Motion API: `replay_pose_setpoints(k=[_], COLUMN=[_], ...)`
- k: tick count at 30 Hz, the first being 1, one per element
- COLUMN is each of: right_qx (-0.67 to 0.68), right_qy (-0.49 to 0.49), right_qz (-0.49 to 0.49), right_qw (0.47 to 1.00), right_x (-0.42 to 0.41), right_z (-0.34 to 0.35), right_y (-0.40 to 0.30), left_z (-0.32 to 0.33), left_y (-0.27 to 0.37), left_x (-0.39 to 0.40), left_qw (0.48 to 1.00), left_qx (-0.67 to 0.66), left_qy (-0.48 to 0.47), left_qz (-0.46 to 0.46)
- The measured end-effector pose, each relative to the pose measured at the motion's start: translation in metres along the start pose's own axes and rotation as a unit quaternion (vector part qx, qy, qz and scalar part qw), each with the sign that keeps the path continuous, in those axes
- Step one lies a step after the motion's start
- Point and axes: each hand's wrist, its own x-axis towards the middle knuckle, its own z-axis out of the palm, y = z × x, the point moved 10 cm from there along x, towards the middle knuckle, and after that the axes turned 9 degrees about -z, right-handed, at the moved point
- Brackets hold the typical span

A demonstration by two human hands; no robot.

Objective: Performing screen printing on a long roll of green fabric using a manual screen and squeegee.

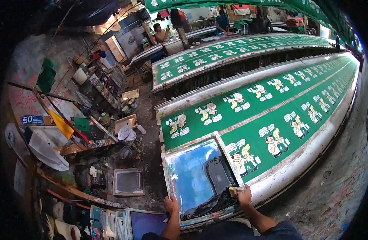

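A wood-framed printing screen with blue mesh lies over the near end of a long printing table. Black ink is pooled along its near side and right part. My left hand grips the left rail of the frame near its lower corner. At the right, my right hand is closed on a small squeegee at the frame's lower right corner, beside the ink. Green fabric printed with rows of cartoon figures and speech bubbles stretches away on the table, partly covered by the screen.
A second long table with printed green fabric runs behind. On the floor at left are a white bucket, a framed screen and wooden frames. More screens stand at the lower left. Several people are in the background; green cloth hangs overhead.
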Motion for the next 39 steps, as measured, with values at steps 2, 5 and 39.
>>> replay_pose_setpoints(k=[2,5,39], right_qx=[0.038,0.099,0.071], right_qy=[-0.018,-0.023,-0.041], right_qz=[-0.011,-0.031,-0.026], right_qw=[0.999,0.994,0.996], right_x=[0.006,0.017,0.012], right_z=[0.005,0.020,0.017], right_y=[0.010,0.046,0.036], left_z=[0.001,0.003,0.002], left_y=[-0.005,-0.001,0.008], left_x=[0.001,0.001,-0.001], left_qw=[1.000,0.999,0.999], left_qx=[-0.011,0.009,0.044], left_qy=[0.019,0.030,-0.006], left_qz=[0.006,-0.006,-0.013])
